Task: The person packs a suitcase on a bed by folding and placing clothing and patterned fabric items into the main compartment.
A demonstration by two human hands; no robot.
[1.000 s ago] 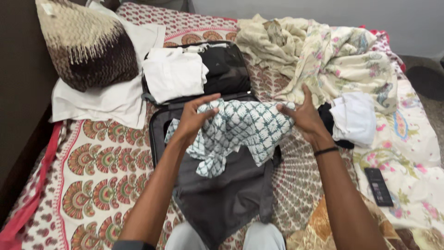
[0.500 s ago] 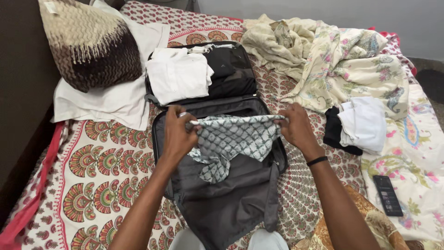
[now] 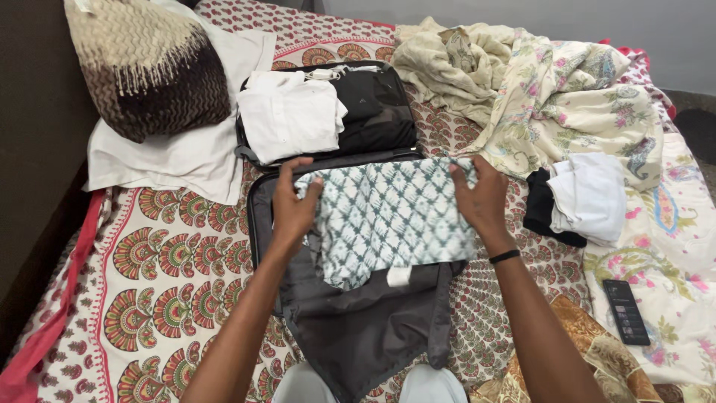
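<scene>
Pressing down flat, both hands sit on the green-and-white patterned garment, which lies spread inside the near half of the open black suitcase. The left hand rests palm-down on the cloth's left edge, fingers loose and spread, gripping nothing. The right hand does the same on the right edge, palm down, right at the case's rim. Nearest the viewer, the grey lining flap hangs out over the suitcase's front edge, and the garment's lower hem overlaps it. The cloth fills the compartment almost wall to wall, so there is little spare room at either side. Beyond the hinge, the far half holds a folded white shirt on the left beside dark clothes. Left of the case, bare patterned bedsheet gives open space; to the right, a black-and-white clothes pile sits near. A dark remote lies well apart.
</scene>
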